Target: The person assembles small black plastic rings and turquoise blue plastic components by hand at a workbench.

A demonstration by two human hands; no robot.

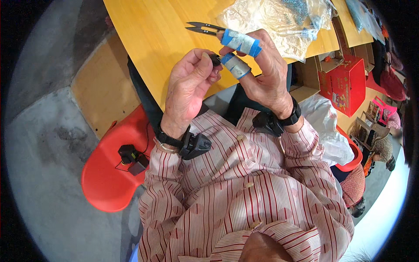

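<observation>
Above the near edge of the wooden table, my left hand (188,83) pinches a small black piece (214,60) between thumb and fingertips. Its exact kind is too small to make out. Close beside it on the right, my right hand (268,70) is closed around a pair of dark thread snips (204,28). Their two blades stand apart and point left, past the fingers. Blue and whitish tape (238,42) wraps a finger and the thumb of that hand, and the taped thumb reaches up to the black piece. Most of the snips' handle is hidden.
Clear plastic bags (279,26) with blue glittery bits lie on the yellow table (161,26). To the right stand a red box (345,83), cardboard boxes and a white bag (325,126). An orange-red chair (107,179) holding a black device is at left. Other people sit far right.
</observation>
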